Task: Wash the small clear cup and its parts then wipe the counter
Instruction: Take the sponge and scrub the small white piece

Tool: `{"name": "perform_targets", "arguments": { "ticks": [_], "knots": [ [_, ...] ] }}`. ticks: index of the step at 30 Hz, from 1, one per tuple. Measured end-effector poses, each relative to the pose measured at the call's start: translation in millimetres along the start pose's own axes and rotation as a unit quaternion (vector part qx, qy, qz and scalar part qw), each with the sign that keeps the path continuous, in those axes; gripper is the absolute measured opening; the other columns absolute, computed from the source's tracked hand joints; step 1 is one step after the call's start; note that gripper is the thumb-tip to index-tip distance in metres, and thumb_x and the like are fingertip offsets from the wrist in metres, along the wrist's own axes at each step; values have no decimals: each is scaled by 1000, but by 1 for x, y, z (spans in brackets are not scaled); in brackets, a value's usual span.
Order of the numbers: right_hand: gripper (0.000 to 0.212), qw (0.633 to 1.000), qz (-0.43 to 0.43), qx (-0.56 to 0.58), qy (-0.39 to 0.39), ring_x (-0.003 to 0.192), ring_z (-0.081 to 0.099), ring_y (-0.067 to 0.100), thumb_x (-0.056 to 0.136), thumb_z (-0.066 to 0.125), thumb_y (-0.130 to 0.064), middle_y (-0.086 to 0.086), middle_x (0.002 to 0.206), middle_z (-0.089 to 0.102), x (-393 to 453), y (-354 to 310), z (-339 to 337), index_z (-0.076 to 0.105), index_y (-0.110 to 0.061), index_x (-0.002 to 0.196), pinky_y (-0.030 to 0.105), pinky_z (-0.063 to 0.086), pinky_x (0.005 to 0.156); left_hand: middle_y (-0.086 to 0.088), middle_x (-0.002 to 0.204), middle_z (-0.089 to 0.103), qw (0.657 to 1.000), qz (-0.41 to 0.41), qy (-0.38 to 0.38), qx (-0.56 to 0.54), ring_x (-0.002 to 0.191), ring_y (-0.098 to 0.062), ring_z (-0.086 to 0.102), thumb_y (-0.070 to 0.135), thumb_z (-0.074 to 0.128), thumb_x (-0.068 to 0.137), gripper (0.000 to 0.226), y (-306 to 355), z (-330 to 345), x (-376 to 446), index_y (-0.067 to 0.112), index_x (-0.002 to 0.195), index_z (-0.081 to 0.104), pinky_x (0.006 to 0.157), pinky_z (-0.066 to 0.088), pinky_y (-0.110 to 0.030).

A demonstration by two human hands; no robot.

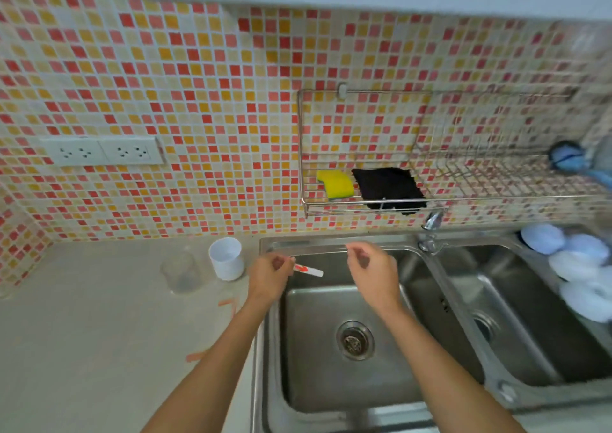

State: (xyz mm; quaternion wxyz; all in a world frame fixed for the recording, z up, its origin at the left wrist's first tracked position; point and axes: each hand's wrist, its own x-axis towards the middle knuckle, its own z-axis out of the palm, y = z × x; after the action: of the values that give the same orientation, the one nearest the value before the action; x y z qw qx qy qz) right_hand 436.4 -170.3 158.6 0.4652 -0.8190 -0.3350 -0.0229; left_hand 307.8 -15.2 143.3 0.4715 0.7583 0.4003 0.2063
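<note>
A small clear cup point(181, 273) stands on the pale counter point(99, 333) left of the sink, next to a white cup point(227, 258). My left hand point(269, 277) hovers over the left rim of the sink and grips a small white piece with a red mark point(308, 269) that sticks out to the right. Over the back of the left basin point(331, 366), my right hand point(374, 272) is raised with loosely curled fingers and holds nothing that I can see. The view is blurred.
A wall rack point(374, 202) above the sink holds a yellow sponge point(336, 183) and a black cloth point(390, 187). The tap point(432, 222) sits between two steel basins. White and blue lids or bowls point(576, 267) lie at the right. Orange scraps point(228, 302) lie on the counter.
</note>
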Motion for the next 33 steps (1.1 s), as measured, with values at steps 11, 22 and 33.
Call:
{"name": "perform_targets", "arguments": {
  "ticks": [11, 22, 33],
  "knots": [
    [40, 987, -116, -72, -83, 119, 53, 23, 92, 59, -22, 7, 128, 56, 147, -37, -16, 56, -17, 132, 41, 47, 99, 8, 69, 60, 999, -36, 22, 11, 69, -7, 57, 25, 61, 92, 17, 35, 48, 1, 17, 78, 64, 60, 40, -15],
    [75, 938, -51, -205, -274, 129, 43, 36, 77, 54, -71, 9, 139, 49, 205, -19, 20, 43, -28, 138, 49, 46, 98, -1, 93, 70, 995, -71, 53, 38, 86, -15, 64, 25, 59, 93, 19, 48, 65, 25, 10, 101, 67, 76, 47, -22],
    [39, 981, -155, 106, 53, 118, 49, 10, 80, 69, -12, 1, 132, 52, 110, -36, -61, 62, -14, 119, 8, 35, 95, -3, 80, 72, 985, -124, 77, -92, 80, -16, 67, 27, 62, 91, 24, 52, 78, 5, 24, 68, 63, 83, 52, -35]
  ]
}}
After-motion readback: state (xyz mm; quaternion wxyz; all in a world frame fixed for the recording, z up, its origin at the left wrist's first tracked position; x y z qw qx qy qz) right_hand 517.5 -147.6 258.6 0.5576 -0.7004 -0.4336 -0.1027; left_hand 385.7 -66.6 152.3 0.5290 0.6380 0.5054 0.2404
